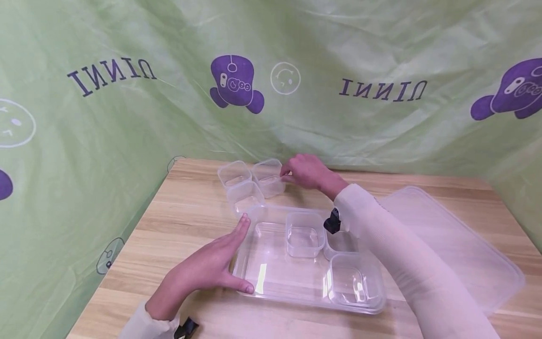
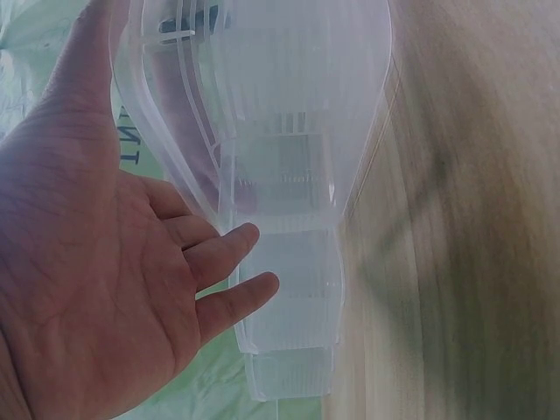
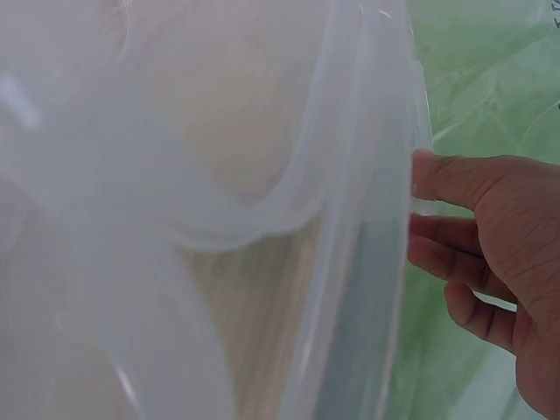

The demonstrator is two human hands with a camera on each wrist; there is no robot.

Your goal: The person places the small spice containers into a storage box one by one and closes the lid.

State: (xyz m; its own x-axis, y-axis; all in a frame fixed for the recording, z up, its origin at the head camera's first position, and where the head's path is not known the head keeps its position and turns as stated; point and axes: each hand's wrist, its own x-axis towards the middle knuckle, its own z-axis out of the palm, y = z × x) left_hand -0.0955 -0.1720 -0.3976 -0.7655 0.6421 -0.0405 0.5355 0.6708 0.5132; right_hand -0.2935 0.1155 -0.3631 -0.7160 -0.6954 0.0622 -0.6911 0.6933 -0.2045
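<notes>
Tabletop (image 1: 182, 223), cup (image 1: 340, 243) partly behind sleeve (image 1: 406, 254)

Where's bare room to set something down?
The table is bare between the green cloth at left and the left hand; the large container is free at left, beside three inner boxes. Crowded: its right, toward the lid, and by its back left corner, where three loose boxes cluster beside the right hand.
</notes>
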